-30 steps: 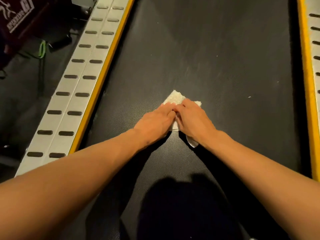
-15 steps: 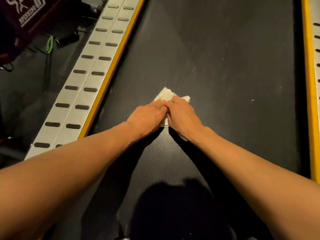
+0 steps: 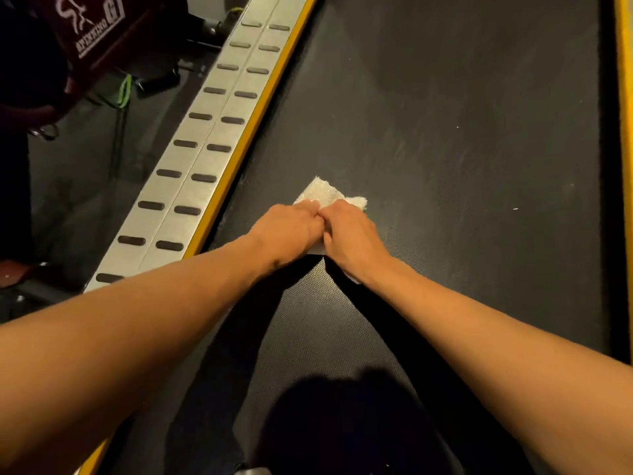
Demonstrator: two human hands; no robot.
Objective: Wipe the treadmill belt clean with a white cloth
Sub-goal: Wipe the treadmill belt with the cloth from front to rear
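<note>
Two bare hands are pressing a white cloth (image 3: 323,192) down on the treadmill belt (image 3: 445,132), the left hand (image 3: 287,231) and right hand (image 3: 352,241) touching at the knuckles, fingers laid over it rather than clenching. The cloth is lying near the yellow strip (image 3: 250,132), its far corners poking out beyond the fingers.

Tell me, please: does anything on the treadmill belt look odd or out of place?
Only small things: two white specks lie on the belt, right of the white cloth, and faint pale streaks show beyond it.
</note>
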